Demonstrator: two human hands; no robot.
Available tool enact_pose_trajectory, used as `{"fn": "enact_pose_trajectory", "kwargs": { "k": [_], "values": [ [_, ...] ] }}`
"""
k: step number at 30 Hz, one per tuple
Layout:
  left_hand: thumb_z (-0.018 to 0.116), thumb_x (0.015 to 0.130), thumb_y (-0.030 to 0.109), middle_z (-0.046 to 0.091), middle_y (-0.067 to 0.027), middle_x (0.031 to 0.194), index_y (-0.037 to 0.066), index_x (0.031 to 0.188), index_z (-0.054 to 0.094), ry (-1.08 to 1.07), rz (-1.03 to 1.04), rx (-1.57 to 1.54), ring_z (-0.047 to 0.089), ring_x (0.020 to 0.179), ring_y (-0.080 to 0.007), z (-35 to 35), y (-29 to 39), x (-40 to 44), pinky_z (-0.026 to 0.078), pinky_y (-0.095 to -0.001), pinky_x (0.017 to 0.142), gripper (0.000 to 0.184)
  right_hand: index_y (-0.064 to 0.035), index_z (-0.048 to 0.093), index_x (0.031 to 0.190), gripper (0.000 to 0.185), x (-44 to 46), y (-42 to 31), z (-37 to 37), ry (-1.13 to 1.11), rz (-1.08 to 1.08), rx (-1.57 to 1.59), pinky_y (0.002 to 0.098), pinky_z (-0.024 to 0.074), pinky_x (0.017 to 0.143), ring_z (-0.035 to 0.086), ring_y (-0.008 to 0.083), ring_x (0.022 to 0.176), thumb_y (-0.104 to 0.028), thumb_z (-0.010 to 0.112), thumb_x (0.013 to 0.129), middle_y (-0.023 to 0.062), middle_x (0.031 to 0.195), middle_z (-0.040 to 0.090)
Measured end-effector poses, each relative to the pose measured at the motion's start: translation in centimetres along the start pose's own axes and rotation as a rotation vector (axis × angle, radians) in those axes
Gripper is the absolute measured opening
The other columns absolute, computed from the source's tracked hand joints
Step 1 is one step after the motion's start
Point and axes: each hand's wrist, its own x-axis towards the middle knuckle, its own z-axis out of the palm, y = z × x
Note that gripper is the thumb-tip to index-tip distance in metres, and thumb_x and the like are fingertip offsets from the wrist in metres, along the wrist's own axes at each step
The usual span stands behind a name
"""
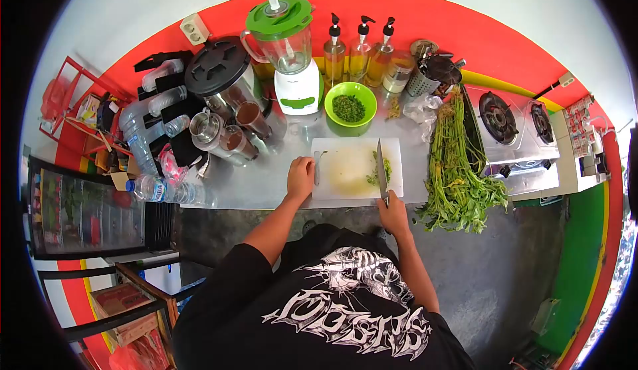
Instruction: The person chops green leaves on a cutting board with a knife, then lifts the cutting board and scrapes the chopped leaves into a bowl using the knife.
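Observation:
My right hand (393, 212) is closed round the handle of a knife (381, 167), whose blade lies over the right part of a white cutting board (342, 171). Bits of chopped greens (387, 169) lie beside the blade. At the board's left edge, my left hand (301, 176) has its fingers closed, next to a small peeler-like tool (317, 169); whether it grips anything is hidden. Behind the board stands a green bowl (351, 125) holding chopped greens (349, 107).
A bundle of leafy stalks (458, 171) hangs over the table edge at right, beside a gas stove (518, 145). A blender (296, 91), pump bottles (359, 54) and a metal pitcher (207, 131) stand behind. Water bottles (176, 192) lie at left.

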Motion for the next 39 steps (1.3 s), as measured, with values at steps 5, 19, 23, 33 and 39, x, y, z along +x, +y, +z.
{"fn": "enact_pose_trajectory", "kwargs": {
  "k": [5,19,23,33,39],
  "values": [
    [0.073,0.082,0.014,0.060,-0.0067,0.102,0.007,0.087,0.071,0.014,-0.067,0.099,0.053,0.099,-0.0310,1.4,1.0,0.9,0.045,-0.0411,0.089,0.009,0.0066,0.053,0.122,0.046,-0.4,0.3,-0.7,0.023,0.063,-0.006,0.0545,0.0491,0.080,0.063,0.0504,0.091,-0.027,0.062,0.092,0.0331,0.093,0.066],
    [0.071,0.080,0.008,0.066,-0.0093,0.103,0.008,0.109,0.069,-0.097,0.138,-0.056,0.060,0.096,-0.0331,4.6,9.7,-0.4,0.047,-0.0420,0.084,0.029,0.0068,0.058,0.104,0.033,-1.0,1.5,-0.1,0.024,-0.002,0.002,0.0526,0.0464,0.069,0.062,0.0487,0.082,-0.022,0.066,0.089,0.0309,0.086,0.064],
    [0.069,0.077,0.005,0.064,-0.0107,0.104,0.009,0.098,0.067,0.118,-0.135,-0.079,0.059,0.101,-0.0321,2.5,3.6,-1.3,0.046,-0.0452,0.085,0.022,0.0050,0.058,0.099,0.029,-1.2,2.0,-0.4,0.025,0.001,0.013,0.0521,0.0455,0.067,0.062,0.0481,0.080,-0.021,0.067,0.089,0.0291,0.083,0.064],
    [0.073,0.082,0.012,0.063,-0.0077,0.104,0.012,0.111,0.074,-0.014,-0.159,0.118,0.057,0.098,-0.0309,-2.2,-0.3,-3.6,0.048,-0.0415,0.087,0.029,0.0030,0.060,0.099,0.028,-1.4,2.5,-1.5,0.094,-0.025,0.026,0.0491,0.0448,0.064,0.062,0.0426,0.071,-0.022,0.068,0.088,0.0234,0.076,0.064],
    [0.067,0.087,0.011,0.066,-0.0091,0.091,0.008,0.096,0.073,0.017,-0.074,0.106,0.059,0.089,-0.0314,-1.0,-0.4,-2.3,0.049,-0.0418,0.082,0.012,0.0027,0.060,0.100,0.029,-1.4,2.8,-2.4,0.121,0.042,0.045,0.0478,0.0441,0.062,0.061,0.0422,0.070,-0.022,0.069,0.088,0.0230,0.075,0.063]
  ]
}}
